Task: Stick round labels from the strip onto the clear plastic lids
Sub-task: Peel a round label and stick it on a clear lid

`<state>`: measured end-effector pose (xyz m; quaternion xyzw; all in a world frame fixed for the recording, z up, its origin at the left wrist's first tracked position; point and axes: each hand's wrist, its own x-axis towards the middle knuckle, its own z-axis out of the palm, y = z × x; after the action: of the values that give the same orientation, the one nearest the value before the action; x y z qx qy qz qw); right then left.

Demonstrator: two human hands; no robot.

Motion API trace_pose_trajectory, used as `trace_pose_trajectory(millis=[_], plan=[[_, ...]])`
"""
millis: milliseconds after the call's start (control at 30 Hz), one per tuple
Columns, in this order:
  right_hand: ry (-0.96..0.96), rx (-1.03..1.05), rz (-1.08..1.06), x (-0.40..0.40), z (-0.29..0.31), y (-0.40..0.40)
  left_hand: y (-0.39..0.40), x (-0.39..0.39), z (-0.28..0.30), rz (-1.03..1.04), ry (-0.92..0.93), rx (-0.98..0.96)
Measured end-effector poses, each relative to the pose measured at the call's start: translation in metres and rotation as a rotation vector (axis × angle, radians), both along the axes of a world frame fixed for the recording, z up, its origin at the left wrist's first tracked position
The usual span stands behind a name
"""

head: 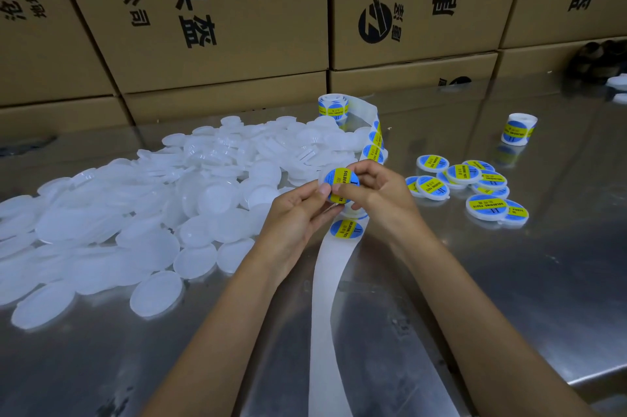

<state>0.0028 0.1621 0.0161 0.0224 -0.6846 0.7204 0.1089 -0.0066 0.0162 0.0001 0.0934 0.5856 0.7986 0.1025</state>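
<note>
While both our hands meet over the table's middle, the head view shows one lid (340,186) held up between them, a blue-and-yellow round label already lying on its face.

Left hand (298,209): fingers curled, pinching the lid's left and lower edge. Right hand (376,192): fingers curled over the lid's right side, thumb pressing on the label. So both hands grip the same lid; neither is free.

Key relation: the strip (330,297) runs as a long band toward and away from us, passing right under the hands. The near part is bare backing; the next label (346,229) sits on it just below the held lid, nearer the right hand's heel but reachable by either. Beyond the hands the strip climbs, still loaded with labels, to the roll (334,107) at the far edge.

Unlabelled lids (146,213) lie in a big heap to the left, its nearest edge just beside the left wrist. Finished lids (475,185) lie in a small cluster to the right, near the right hand but apart from it. A second roll (519,129) stands farther right. Cardboard boxes (210,16) wall the back of the steel table (509,297).

Our judgement: the label looks seated and is being smoothed down. The next move likely sends this lid right to the finished cluster, left hand takes a blank from the heap, then we peel the label directly below. Risk: shifting the backing skews the next peel.
</note>
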Motion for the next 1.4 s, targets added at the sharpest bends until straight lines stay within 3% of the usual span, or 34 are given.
trace_pose_trajectory(millis=[633, 1033, 1233, 1400], plan=[[0.063, 0.077, -0.076, -0.004, -0.005, -0.002, 0.001, 0.001, 0.000, -0.039, -0.004, -0.016], [0.046, 0.210, -0.242, -0.013, -0.017, 0.002, -0.001, 0.000, 0.000, -0.056, -0.024, 0.090], [0.006, 0.141, -0.153, -0.012, -0.017, 0.000, -0.004, -0.002, 0.004, -0.037, -0.161, 0.332], [0.091, 0.216, -0.013, -0.006, -0.024, -0.008, -0.003, 0.005, 0.006, -0.187, -0.164, 0.340]])
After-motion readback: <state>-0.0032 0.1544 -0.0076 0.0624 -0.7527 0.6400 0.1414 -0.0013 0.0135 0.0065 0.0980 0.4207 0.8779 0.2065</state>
